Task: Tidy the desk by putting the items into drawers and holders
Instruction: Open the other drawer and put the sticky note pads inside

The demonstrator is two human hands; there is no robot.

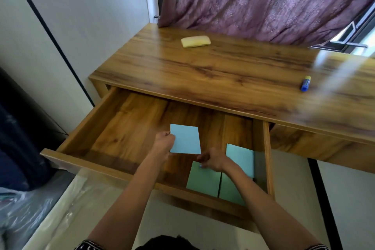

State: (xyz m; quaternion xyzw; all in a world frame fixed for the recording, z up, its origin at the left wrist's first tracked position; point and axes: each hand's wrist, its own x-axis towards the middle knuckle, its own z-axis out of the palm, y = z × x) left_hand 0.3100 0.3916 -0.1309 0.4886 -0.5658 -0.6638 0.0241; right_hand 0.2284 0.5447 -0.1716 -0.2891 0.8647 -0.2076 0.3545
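Drawer [87,119] open, green pads [203,180] inside

Purple patterned curtain [263,0] hangs across top of my view. Window frame [357,34] at upper right. White wall [81,6] upper left. Plastic-wrapped bundle [30,199] lower left.

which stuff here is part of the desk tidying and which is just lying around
Part of the job: blue card gripped by the left hand; green cards in the open drawer, right hand over them; glue stick and yellow sponge on the desk.

Just there: purple curtain, window.
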